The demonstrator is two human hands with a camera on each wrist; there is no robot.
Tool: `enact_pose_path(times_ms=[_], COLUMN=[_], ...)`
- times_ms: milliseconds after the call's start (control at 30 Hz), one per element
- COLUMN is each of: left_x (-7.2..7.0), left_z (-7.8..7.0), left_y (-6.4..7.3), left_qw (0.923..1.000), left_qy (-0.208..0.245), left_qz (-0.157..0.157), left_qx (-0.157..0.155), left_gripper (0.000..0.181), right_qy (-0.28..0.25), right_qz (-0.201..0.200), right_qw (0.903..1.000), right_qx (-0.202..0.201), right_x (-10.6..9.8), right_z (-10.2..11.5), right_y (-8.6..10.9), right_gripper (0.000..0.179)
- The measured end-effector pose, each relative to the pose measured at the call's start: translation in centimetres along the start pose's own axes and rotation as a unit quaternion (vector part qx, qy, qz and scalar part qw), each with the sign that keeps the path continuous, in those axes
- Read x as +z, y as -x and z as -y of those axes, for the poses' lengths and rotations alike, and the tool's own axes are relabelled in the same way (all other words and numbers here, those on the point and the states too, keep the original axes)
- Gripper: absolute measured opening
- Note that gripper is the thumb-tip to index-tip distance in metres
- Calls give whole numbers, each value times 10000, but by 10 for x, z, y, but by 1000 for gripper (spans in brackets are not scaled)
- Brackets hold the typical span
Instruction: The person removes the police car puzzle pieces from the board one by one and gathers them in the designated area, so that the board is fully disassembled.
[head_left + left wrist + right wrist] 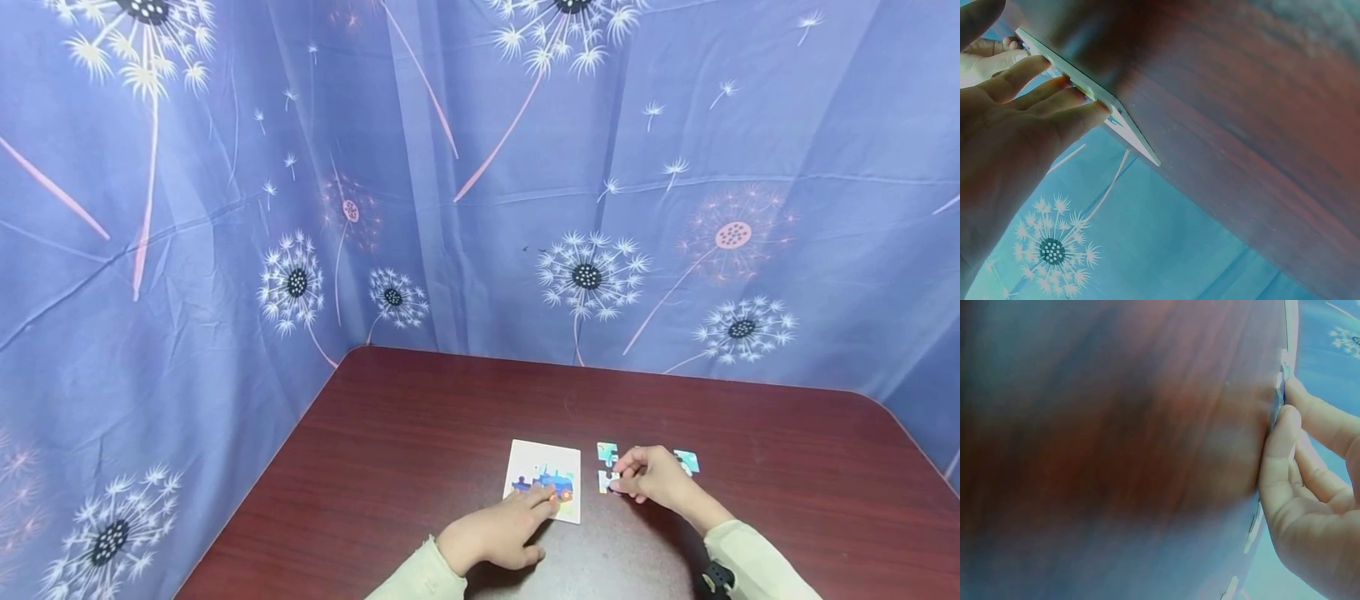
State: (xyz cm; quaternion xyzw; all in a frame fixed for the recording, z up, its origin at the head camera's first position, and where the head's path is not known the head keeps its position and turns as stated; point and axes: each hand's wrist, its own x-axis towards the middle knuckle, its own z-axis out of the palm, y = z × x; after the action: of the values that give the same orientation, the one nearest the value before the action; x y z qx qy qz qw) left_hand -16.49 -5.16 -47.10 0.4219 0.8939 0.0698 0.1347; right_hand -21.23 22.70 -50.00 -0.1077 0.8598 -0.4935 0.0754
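My left hand (498, 529) lies over a white picture board (528, 457) with a blue vehicle on it. Its fingers are extended, and the fingertips rest on the board, as the left wrist view also shows. To the right of the board, my right hand (660, 479) pinches a jigsaw piece (1277, 407) between thumb and fingers, low at the tabletop. Most of that piece is hidden by the fingers. Close by are a light-blue jigsaw piece (607, 451) and a pale jigsaw piece (603, 481). Whether the held piece joins them, I cannot tell.
Another blue jigsaw piece (687, 460) lies beyond the right hand, partly hidden by it. Everything sits on a dark red wooden table (405, 442). Blue dandelion-print curtains (480, 250) hang behind it and along its left side.
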Motion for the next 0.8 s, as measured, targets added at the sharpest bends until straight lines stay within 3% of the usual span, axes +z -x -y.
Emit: enact_pose_path(times_ms=[367,567,800], left_x=[0,0,-1], left_z=[1,1,-1], left_y=[-1,-1,-1], left_qw=[10000,10000,9998], left_qy=[59,-12,-200], left_qz=[22,27,-48], left_qx=[-5,47,86], left_gripper=[65,65,63], right_qy=[75,-19,-598], right_qz=[-4,7,599], right_qw=[10000,9996,9934], right_qx=[-15,-282,-771], right_x=[-1,-1,19], right_z=[0,13,33], right_y=[1,-2,-21], right_gripper=[14,11,17])
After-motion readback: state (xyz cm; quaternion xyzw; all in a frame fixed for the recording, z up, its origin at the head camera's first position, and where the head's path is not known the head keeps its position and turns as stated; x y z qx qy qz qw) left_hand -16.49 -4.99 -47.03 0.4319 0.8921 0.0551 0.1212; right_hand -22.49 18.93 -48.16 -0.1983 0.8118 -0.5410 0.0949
